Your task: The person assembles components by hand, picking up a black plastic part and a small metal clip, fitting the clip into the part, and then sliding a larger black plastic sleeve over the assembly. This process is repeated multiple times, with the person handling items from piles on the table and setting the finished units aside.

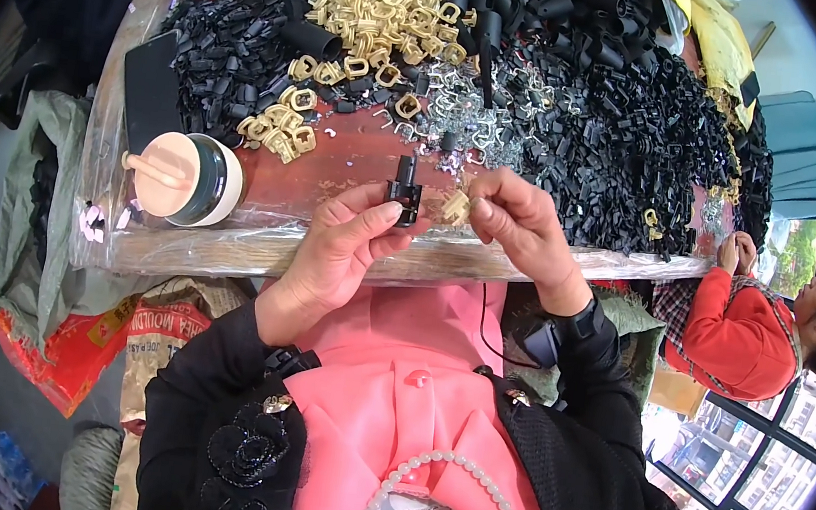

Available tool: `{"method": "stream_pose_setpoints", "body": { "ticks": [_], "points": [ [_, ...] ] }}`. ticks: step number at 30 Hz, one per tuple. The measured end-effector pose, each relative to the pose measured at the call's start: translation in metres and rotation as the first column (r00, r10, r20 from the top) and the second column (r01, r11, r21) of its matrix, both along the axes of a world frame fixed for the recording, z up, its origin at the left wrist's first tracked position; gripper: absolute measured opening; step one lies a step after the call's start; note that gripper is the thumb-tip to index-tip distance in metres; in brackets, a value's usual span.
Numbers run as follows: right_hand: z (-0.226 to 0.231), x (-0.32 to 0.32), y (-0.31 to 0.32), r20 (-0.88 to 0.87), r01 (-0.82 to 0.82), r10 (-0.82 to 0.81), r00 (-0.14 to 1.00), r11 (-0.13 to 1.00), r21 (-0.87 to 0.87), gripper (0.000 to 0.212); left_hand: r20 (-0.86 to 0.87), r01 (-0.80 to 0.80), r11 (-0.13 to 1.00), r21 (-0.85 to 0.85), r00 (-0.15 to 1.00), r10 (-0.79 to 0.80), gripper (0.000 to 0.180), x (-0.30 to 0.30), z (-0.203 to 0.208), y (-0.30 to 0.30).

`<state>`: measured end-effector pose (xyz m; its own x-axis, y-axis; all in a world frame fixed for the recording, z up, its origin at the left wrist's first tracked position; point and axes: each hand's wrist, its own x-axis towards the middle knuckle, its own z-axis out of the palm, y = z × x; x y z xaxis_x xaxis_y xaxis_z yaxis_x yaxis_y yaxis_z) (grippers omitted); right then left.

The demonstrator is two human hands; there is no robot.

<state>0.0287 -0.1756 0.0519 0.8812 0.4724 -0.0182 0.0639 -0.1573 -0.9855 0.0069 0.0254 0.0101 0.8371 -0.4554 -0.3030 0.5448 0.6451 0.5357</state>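
Over the bench [338, 161] edge we pinch a black clip [403, 192] upright in left hand [338, 252] fingers [372, 219]; right hand [522, 223] fingertips closed on beige buckle [456, 207] just beside it.

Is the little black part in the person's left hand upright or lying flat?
Upright: the black part stands with its narrow stem pointing up, pinched in the left hand.

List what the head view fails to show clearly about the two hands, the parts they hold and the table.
- Beige clip: mostly covered by the right hand fingers; shape unclear.
- Black plastic part: lower end hidden behind the left hand thumb.
- Table: far edge cut off by the picture's top rim.
- Silver metal clips: too small to tell apart.
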Motion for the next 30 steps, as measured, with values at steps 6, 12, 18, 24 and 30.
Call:
{"method": "stream_pose_setpoints", "body": {
  "ticks": [6, 12, 18, 24, 30],
  "points": [
    [0.005, 0.005, 0.014, 0.019, -0.07, 0.068, 0.997, 0.996, 0.064, 0.015, -0.019, 0.108, 0.994, -0.009, 0.994, -0.109, 0.027, -0.001, 0.005, 0.003],
    [0.001, 0.002, 0.015, -0.024, -0.094, 0.096, 0.995, 0.994, 0.062, 0.017, -0.05, 0.127, 0.991, -0.029, 0.99, -0.128, 0.029, -0.008, 0.005, 0.003],
    [0.002, -0.004, 0.01, -0.226, -0.07, 0.098, 0.969, 0.989, 0.127, 0.013, -0.054, 0.151, 0.988, -0.043, 0.987, -0.153, 0.029, -0.011, 0.004, 0.002],
    [0.007, -0.005, 0.011, -0.224, -0.094, 0.117, 0.967, 0.989, 0.111, 0.016, -0.105, 0.161, 0.981, -0.109, 0.979, -0.173, 0.022, -0.012, 0.003, 0.001],
    [-0.004, -0.006, 0.016, -0.189, -0.064, 0.071, 0.979, 0.997, 0.042, 0.013, -0.131, 0.178, 0.982, -0.064, 0.974, -0.185, 0.021, -0.008, 0.002, 0.001]
  ]
}}
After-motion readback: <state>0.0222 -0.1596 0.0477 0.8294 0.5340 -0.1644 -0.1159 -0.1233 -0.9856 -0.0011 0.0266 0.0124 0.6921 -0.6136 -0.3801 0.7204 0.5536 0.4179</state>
